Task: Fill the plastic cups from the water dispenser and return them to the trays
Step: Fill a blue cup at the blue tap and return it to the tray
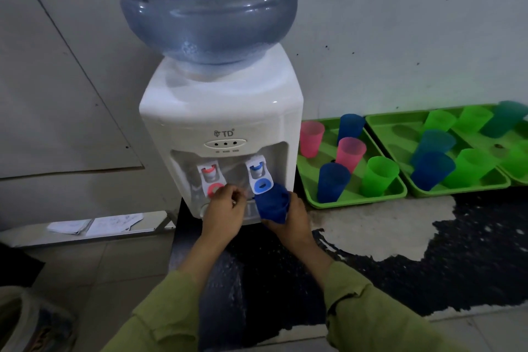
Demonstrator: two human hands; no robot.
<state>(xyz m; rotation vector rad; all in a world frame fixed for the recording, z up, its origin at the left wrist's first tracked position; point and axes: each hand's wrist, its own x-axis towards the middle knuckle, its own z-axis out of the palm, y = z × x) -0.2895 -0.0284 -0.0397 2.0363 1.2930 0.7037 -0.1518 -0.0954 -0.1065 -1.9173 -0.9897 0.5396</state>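
- Gripping the blue cup (pixel 271 203) in the right hand (pixel 294 217), fingers curled round its lower wall from the right side. Firm wrap, not a fingertip pinch.
- Holding that cup at the front of the water dispenser (pixel 223 111), rim tucked up against the blue lever (pixel 263 184), just above the drip tray (pixel 251 210). Long axis tilted, mouth leaning up and back toward the tap.
- Can't tell about the left hand (pixel 224 208): parked just beside the red lever (pixel 214 188), fingers curled inward, no clear view of anything pinched in there.
- Looks like mid-fill, or just about to push the lever. No visible stream, so only guessing.
- Key bit for the next move: near tray (pixel 314 200) sits to the right of the grip, so definitely a right-hand job. Short sideways carry, no crossing over.
- Seems to be a free well in the left column, between the pink cup (pixel 311 137) and the dark blue cup (pixel 333 181).
- Worth levelling the cup before pulling away from the lever, then lifting over the tray's raised rim.
- Tight squeeze past the dispenser's right corner; plenty of open counter in front of both trays though.
- Far tray (pixel 457 191) well apart, no need to reach there.
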